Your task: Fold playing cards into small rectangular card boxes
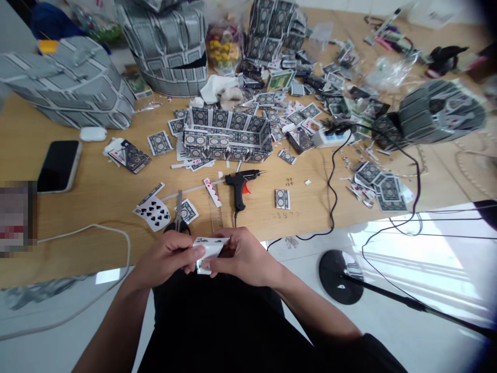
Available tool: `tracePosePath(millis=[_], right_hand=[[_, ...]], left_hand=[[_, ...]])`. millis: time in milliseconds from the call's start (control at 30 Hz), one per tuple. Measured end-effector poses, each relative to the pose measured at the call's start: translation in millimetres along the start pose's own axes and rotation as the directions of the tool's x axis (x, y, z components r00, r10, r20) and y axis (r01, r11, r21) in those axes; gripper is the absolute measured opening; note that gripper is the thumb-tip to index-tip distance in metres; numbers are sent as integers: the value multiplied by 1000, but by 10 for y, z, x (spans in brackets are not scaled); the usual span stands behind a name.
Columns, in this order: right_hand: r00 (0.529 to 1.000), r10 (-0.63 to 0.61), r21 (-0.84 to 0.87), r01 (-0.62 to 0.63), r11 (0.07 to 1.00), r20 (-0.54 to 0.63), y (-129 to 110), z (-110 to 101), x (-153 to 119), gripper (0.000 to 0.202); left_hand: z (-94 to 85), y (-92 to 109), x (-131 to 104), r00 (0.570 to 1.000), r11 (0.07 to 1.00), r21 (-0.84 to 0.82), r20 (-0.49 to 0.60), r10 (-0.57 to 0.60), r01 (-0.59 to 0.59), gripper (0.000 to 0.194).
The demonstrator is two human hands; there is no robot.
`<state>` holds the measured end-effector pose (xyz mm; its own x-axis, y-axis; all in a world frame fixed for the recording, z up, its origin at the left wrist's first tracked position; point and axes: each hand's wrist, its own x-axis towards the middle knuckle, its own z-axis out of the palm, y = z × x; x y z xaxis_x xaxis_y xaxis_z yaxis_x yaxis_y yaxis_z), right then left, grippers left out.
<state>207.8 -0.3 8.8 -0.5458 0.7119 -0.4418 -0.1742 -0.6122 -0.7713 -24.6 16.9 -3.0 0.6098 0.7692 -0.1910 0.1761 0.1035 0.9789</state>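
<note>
Over the table's front edge, my left hand (173, 257) and my right hand (243, 259) both pinch a playing card (209, 251), its white face toward me and its upper edge bent over. Some fingers are hidden behind it. Just beyond my left hand lie scissors (178, 215), partly hidden by that hand. A ten of spades (154, 213) and a patterned card (188, 211) lie around them. Past my right hand rests a black glue gun (239, 189) with an orange trigger, and a cut strip of a red card (212, 192) lies to its left.
Behind the glue gun stands an open box made of cards (227, 137). Woven card bags (166, 49) stand at the back. A phone (59, 166) lies at left. A black cable (330, 181) runs from a power strip (332, 137) over the front edge. Loose cards (382, 181) lie at right.
</note>
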Motion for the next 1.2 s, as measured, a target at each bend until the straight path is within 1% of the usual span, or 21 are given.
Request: tracePosePath(millis=[100, 233, 333, 500, 633, 733, 800, 933, 1033, 1133, 1200], right_hand=[[1000, 4, -10, -4, 1000, 20, 23, -10, -1, 44], [998, 28, -33, -26, 999, 55, 57, -2, -1, 44], [997, 42, -47, -39, 998, 68, 69, -6, 4, 44], [997, 45, -36, -43, 998, 60, 53, -43, 13, 43], [999, 27, -18, -26, 999, 41, 4, -61, 12, 42], [999, 14, 1, -14, 1000, 33, -12, -66, 16, 45], [999, 7, 12, -7, 1000, 41, -6, -73, 21, 49], [999, -2, -9, 2, 1000, 54, 6, -102, 21, 56], [999, 1, -47, 2, 999, 54, -9, -117, 7, 55], [999, -8, -94, 13, 995, 49, -27, -115, -7, 53], [999, -10, -102, 14, 995, 47, -31, -110, -7, 52]], left_hand=[[-39, 7, -9, 999, 1000, 20, 37, -9, 8, 52], [-84, 3, -30, 992, 999, 24, 120, -33, 31, 53], [-79, 12, -23, 991, 999, 38, 135, -12, 7, 56], [-43, 7, -5, 994, 999, 33, 105, 17, -20, 60], [-21, 19, -34, 999, 999, 19, 33, 33, -34, 47], [9, 61, -62, 998, 996, 77, -39, 58, -55, 40], [27, 78, -73, 993, 990, 117, -78, 94, -85, 39], [34, 56, -77, 989, 983, 146, -77, 125, -113, 40], [25, 26, -74, 990, 982, 151, -64, 125, -114, 43], [26, -11, -69, 990, 985, 116, -49, 133, -127, 47], [37, -44, -62, 989, 989, 73, -63, 135, -130, 50]])
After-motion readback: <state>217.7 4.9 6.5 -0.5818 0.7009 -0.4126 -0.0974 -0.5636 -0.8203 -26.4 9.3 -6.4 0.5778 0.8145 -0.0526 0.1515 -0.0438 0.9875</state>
